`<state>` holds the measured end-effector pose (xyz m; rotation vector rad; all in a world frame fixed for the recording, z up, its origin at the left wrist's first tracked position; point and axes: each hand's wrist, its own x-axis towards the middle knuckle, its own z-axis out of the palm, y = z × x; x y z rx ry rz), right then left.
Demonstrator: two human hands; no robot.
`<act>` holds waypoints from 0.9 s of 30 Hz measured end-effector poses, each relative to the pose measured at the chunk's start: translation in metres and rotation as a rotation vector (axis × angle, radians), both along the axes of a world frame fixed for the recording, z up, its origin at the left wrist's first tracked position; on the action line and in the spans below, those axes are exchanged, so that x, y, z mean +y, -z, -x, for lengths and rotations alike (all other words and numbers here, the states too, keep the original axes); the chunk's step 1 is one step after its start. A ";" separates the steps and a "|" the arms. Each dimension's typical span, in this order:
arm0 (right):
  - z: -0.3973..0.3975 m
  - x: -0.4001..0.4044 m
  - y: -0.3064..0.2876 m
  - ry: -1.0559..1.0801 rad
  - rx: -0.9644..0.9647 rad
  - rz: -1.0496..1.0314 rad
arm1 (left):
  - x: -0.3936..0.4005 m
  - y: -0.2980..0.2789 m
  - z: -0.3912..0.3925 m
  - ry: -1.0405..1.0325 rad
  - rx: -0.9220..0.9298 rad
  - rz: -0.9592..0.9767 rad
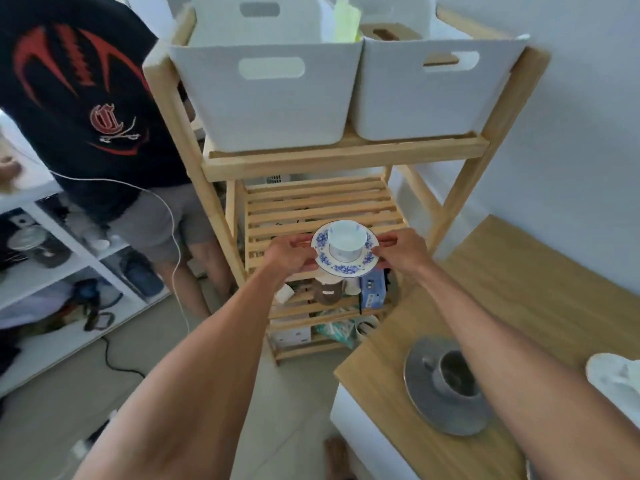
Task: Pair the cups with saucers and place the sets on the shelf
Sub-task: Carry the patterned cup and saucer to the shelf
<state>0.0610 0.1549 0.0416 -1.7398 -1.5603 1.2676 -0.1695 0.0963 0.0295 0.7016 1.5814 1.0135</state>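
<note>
A white cup (347,238) stands upright on a white saucer with a blue flower rim (341,268). My left hand (289,255) grips the saucer's left edge and my right hand (398,251) grips its right edge. I hold the set level over the front of the wooden rack's slatted middle shelf (311,206). A grey cup (455,375) sits on a grey saucer (420,400) on the wooden table (519,306) at the lower right, partly behind my right forearm. A white dish (613,375) shows at the right edge.
Two white bins (266,95) (429,91) fill the rack's top shelf. Lower shelves hold a jar (329,292), a blue box (372,289) and bags. A person in a black shirt (79,98) stands left of the rack by a white shelf unit (52,271). A white cable (173,230) hangs there.
</note>
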 end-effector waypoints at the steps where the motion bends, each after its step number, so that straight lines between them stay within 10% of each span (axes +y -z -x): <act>1: 0.011 0.006 0.003 -0.020 0.007 0.009 | 0.001 0.002 0.009 -0.016 0.023 0.011; 27: 0.188 0.204 0.118 -0.328 -0.027 -0.127 | 0.152 0.117 0.125 -0.472 0.355 0.050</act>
